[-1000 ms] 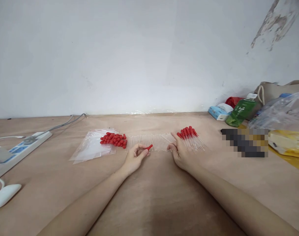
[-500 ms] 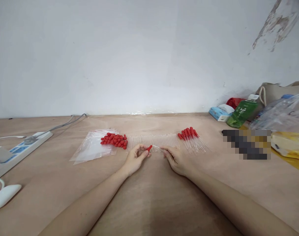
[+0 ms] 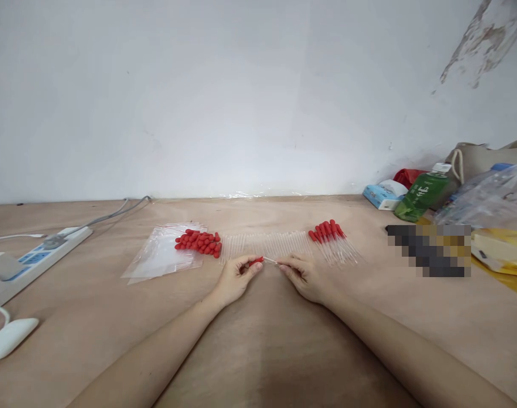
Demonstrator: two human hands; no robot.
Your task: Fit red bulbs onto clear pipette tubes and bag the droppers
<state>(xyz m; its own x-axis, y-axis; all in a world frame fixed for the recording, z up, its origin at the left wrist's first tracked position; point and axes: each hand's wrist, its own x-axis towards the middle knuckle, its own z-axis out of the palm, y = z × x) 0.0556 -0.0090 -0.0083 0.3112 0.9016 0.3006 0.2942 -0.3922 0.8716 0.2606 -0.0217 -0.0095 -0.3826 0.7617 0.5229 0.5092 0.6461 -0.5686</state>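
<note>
My left hand (image 3: pixel 238 276) pinches a red rubber dropper bulb (image 3: pixel 257 260) between thumb and fingers. In my right hand (image 3: pixel 303 276), closed at the fingertips, is a thin clear glass dropper tube (image 3: pixel 270 260). Its left end meets the narrow end of the bulb; how far it sits inside I cannot tell. Behind my hands lies a row of loose clear tubes (image 3: pixel 279 242). To the left is a pile of red bulbs (image 3: pixel 199 242), partly on clear plastic bags (image 3: pixel 160 258). Several droppers with red bulbs fitted (image 3: pixel 333 241) lie at the right.
A white power strip (image 3: pixel 65 238) with cords and a white plastic device (image 3: pixel 12 338) lie at the left. On the right stand a tissue pack (image 3: pixel 381 196), a green bottle (image 3: pixel 424 192) and plastic bags (image 3: pixel 496 192). A blurred dark object (image 3: pixel 431 252) lies before them. A wall closes the back.
The red bulb has tipped from slanting to nearly level, and the tube's end now meets it. My left hand has shifted slightly down; my right hand has barely moved.
</note>
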